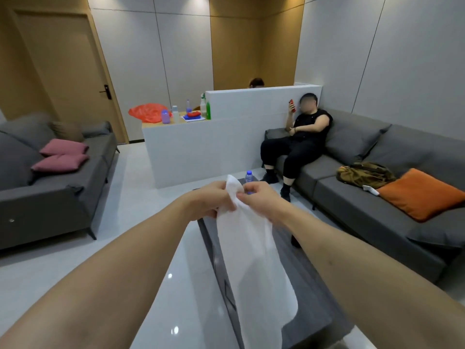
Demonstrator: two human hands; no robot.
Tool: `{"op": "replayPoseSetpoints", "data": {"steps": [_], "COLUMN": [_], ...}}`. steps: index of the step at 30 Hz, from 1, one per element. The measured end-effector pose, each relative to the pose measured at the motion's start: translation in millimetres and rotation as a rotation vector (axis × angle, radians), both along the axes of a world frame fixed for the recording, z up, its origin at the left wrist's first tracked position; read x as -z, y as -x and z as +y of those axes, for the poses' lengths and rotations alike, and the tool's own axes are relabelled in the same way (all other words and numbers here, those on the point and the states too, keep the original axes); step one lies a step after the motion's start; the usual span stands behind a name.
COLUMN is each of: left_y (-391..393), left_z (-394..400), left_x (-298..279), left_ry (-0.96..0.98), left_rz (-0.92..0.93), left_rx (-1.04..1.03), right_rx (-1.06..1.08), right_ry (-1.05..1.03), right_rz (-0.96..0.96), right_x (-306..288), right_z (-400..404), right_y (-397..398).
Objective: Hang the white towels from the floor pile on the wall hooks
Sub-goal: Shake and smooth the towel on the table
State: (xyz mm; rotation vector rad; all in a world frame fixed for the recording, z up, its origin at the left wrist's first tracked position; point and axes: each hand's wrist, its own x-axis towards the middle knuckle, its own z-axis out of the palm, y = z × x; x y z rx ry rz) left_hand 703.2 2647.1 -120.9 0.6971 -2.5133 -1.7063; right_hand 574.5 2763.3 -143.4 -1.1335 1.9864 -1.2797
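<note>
Head view looks down along two bare forearms stretched forward over a glossy white and grey coffee table point(181, 285). Left hand point(208, 197) has its fingers curled around the upper edge of a white towel point(251, 260), and right hand point(261, 197) pinches the same edge just beside it between thumb and fingers. From the two hands the towel hangs down in a long fold in front of the table. Just past the hands, a clear water bottle point(248, 178) with a blue cap stands on the table's far end. To the right, a person in black point(299, 144) sits on a grey sofa point(377, 202) holding a red phone, with an olive bag point(364, 173) and an orange cushion point(422, 193) further along the seat. To the left, another grey sofa point(63, 182) carries two pink cushions point(61, 157). Beyond stands a white counter point(201, 157) with bottles and an orange plastic bag point(148, 113), and a wooden door point(68, 71) lies far left.
</note>
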Motion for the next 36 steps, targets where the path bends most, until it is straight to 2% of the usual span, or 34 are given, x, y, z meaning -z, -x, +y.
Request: {"op": "replayPoseSetpoints", "data": {"steps": [3,5,8,11,14,18,21,24,26,28,30,33,36], "left_y": [31,53,91,127,155,177,183,181,172,160,146,128,120], "left_z": [-17,-25,-34,-37,-41,-51,-56,-50,-38,-22,-4,27,47], "left_x": [-7,-8,-11,-16,-16,-10,1,32,63,102,147,213,252], "left_ry": [-0.043,0.023,0.154,0.215,0.227,0.261,0.287,0.38,0.44,0.469,0.432,0.282,0.161], "left_rz": [0.038,0.062,0.102,0.158,0.204,0.201,0.179,0.003,-0.233,-0.507,-0.699,-0.889,-0.984], "left_rx": [-0.01,-0.062,-0.26,-0.402,-0.544,-0.705,-0.8,-0.816,-0.712,-0.513,-0.324,-0.092,-0.002], "right_rx": [0.0,0.013,-0.06,-0.206,-0.204,-0.324,-0.332,-0.329,-0.399,-0.526,-0.664,-0.862,-0.961], "right_ry": [-0.018,-0.021,-0.063,-0.264,-0.436,-0.573,-0.535,-0.453,-0.515,-0.68,-0.92,-1.252,-1.375], "right_rz": [-0.078,-0.133,-0.197,0.01,0.246,0.285,0.294,0.256,0.239,0.282,0.318,0.335,0.287], "right_x": [-7,-11,-16,-13,-2,14,24,42,62,86,117,173,203], "right_z": [-14,-18,-15,-20,-30,-26,-31,-32,-26,-17,-6,15,28], "right_y": [36,59,97,143,185,244,275,282,274,260,246,223,212]}}
